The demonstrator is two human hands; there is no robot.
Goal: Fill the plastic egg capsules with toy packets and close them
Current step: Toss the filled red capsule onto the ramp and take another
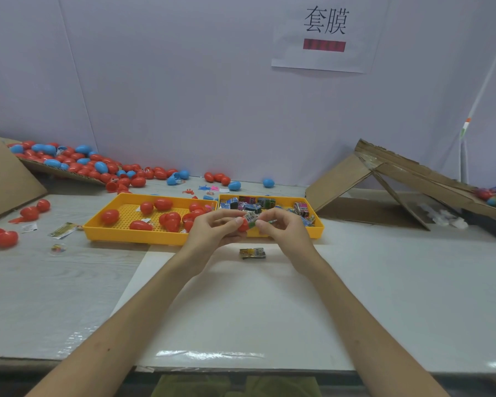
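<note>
A red egg capsule [243, 224] sits in the curled fingers of the left grip [212, 229], held over the near rim of the right yellow tray [319, 224], close to where the two trays meet. A toy packet [252, 217] touches the capsule's top, pinched between thumb and fingers of the right grip [284, 232]. Both grips are closed on their things and nearly touch. Just nearer the person, a loose packet [252, 253] lies on the white sheet [241, 310], which spreads wide to the near edge of the bench [54, 282]. The left yellow tray [132, 238] holds red capsules; the right one holds packets. Leaning cardboard [335, 181] stands well apart at right, and a heap of red and blue capsules [77, 161] lies far back left.
</note>
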